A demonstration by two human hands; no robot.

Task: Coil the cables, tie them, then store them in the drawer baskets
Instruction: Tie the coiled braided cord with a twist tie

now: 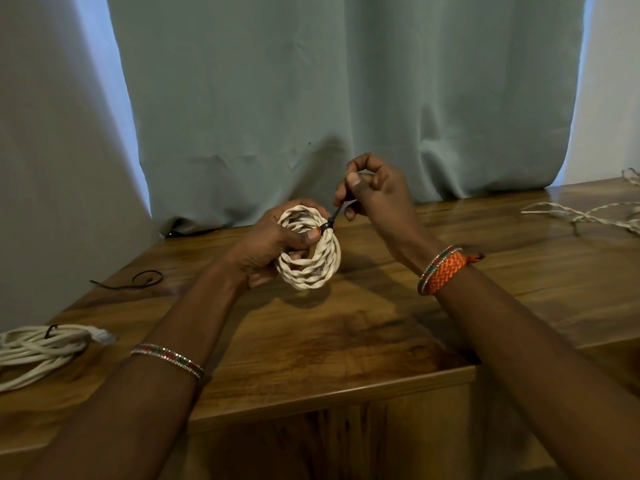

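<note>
A small coil of twisted white cable (pixel 311 268) is held upright just above the wooden table (pixel 346 334). My left hand (pixel 266 251) grips the coil from the left, thumb pressed on it near the top. A black cable tie (pixel 334 218) is looped round the coil's upper right side. My right hand (pixel 374 192) pinches the tie's free tail and holds it taut, up and to the right of the coil.
A second coil of white cable (pixel 38 348) with a black tie lies at the table's left edge. A loose black tie (pixel 138 280) lies on the left part. Uncoiled twisted cable (pixel 588 214) sprawls at the far right. A grey-green curtain (pixel 346 98) hangs behind.
</note>
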